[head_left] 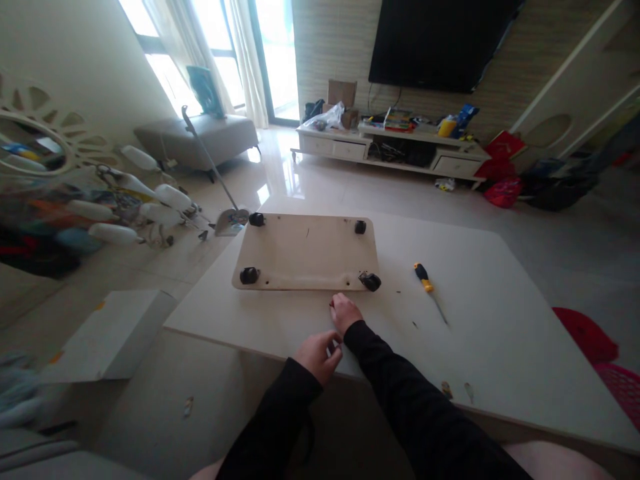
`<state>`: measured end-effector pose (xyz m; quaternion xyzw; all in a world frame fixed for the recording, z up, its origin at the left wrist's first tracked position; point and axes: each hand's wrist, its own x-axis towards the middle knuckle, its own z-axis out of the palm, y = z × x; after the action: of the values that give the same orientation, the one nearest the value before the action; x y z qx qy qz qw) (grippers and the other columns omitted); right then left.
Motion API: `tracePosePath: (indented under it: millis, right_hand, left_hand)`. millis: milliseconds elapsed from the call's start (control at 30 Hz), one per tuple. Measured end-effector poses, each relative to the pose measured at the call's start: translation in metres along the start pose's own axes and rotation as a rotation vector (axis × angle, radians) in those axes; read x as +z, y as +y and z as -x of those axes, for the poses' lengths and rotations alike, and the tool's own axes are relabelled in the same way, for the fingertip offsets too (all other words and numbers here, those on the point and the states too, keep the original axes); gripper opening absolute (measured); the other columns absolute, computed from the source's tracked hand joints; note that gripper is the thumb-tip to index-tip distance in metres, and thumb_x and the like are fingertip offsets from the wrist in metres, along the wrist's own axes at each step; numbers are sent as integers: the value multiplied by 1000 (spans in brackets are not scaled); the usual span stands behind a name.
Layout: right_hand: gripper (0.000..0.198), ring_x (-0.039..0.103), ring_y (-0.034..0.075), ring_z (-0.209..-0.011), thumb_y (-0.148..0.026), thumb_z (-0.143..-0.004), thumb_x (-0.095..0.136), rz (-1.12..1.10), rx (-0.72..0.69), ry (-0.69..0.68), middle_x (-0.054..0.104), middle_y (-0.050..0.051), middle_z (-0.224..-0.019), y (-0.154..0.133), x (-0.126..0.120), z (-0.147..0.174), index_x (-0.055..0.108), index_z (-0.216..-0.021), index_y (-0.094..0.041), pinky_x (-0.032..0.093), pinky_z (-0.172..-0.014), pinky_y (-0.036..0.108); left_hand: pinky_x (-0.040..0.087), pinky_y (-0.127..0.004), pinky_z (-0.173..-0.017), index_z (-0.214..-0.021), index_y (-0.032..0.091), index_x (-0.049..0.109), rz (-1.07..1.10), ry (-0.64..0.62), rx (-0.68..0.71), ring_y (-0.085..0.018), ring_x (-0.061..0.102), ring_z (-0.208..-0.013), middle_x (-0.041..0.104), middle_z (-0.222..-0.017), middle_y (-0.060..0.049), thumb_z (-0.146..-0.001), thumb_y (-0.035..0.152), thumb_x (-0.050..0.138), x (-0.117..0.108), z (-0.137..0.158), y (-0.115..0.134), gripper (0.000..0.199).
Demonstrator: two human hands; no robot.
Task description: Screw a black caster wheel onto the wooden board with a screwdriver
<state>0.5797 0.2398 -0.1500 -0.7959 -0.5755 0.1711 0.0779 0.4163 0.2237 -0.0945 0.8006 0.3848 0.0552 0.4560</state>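
Observation:
A beige board (307, 253) with rounded corners lies on the white table, its underside up. Black casters (249, 275) are fixed at its corners, and the near right caster (370, 281) sits askew. Just in front of the board's near edge, my right hand (346, 313) rests with its fingers closed; a small reddish spot shows at the fingertips, too small to name. My left hand (319, 357) is at the table's near edge, loosely curled, with a gap between thumb and fingers and nothing visible in it. To the right lies a yellow-and-black screwdriver (424, 277).
Small dark bits (415, 325) lie on the white table (480, 280) near the screwdriver. Two small items (447, 390) are by its near edge. A white box (117, 337) stands on the floor at left, a red stool (585, 333) at right. A TV cabinet (345, 148) is behind.

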Motion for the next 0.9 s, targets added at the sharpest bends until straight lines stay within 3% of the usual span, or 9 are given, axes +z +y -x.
tracePosePath:
  millis: [100,200,300,400,533,767,900]
  right_hand:
    - [29,69,21,-111,-40,-102,66,11,2,-6,70,8,-123,22,-11,21,68,-119,-17,60,-100,44]
    - [27,69,20,-108,-39,-102,66,30,41,3,71,7,-119,57,-29,43,68,-115,-16,61,-98,43]
    - [24,69,19,-105,-38,-103,65,58,111,29,71,6,-115,104,-53,65,69,-111,-16,60,-97,42]
    - [21,69,18,-102,-36,-103,65,91,200,50,71,5,-110,159,-78,88,69,-106,-15,60,-96,41]
    - [21,70,18,-100,-35,-103,66,116,313,53,72,5,-106,216,-97,105,69,-102,-15,61,-94,40]
    - [25,70,18,-99,-40,-102,66,42,240,5,72,4,-105,240,-79,92,69,-103,-15,60,-93,40]
    - [25,68,17,-94,-39,-102,66,-3,226,-4,70,3,-98,242,-68,89,68,-96,-15,59,-90,38]
  left_hand:
    - [41,-25,-62,-96,19,75,153,59,-43,-12,58,-57,68,-75,2,-87,17,62,-1,-12,-3,16]
    - [39,-23,-56,-83,17,73,500,151,-218,-11,55,-50,62,-67,3,-82,13,66,-1,-29,-2,8]
    - [40,-22,-51,-82,16,69,677,224,-363,-11,55,-45,60,-64,3,-80,9,66,-2,-47,4,8]
    - [49,-24,-54,-91,16,63,843,292,-489,-14,64,-51,66,-74,-2,-84,9,62,0,-61,13,9]
    - [60,-29,-69,-92,16,57,1095,387,-621,-17,73,-69,71,-94,-11,-94,10,56,9,-73,25,6]
    - [63,-30,-88,-101,16,59,1318,568,-725,-19,76,-91,69,-110,-14,-101,11,52,21,-101,35,8]
    - [63,-30,-90,-109,16,62,1379,620,-774,-20,76,-95,69,-107,-13,-102,11,52,25,-122,39,13]
